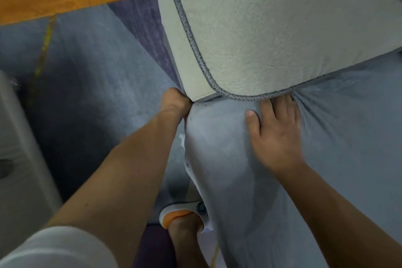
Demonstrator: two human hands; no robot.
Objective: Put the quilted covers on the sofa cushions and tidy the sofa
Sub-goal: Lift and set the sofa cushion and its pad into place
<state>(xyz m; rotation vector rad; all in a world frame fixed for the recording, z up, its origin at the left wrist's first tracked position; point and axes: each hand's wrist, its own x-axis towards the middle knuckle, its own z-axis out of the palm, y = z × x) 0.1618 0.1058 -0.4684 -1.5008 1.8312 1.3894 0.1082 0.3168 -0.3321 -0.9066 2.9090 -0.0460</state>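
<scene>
Cushion (282, 28): pale green, with grey piping round its edge; fills the upper right, its corner lying on the blue cover.
Cover (250, 180): blue-grey fabric, stretched smooth over a rounded corner at centre and gathered into creases just under the cushion's edge at right.
Left hand (176, 102): at the cushion's corner, fingers curled in against the cover where it meets the cushion; whether they pinch the fabric cannot be told.
Right hand (276, 135): flat on the cover, fingers straight, tips tucked at the cushion's piped edge.
Floor: rug (82, 93) in blue-grey, with orange and purple patches farther off.
Foot (185, 222): in a white and orange slipper, beside the cover's lower edge.
Left edge: pale grey furniture (19, 159), blurred.
</scene>
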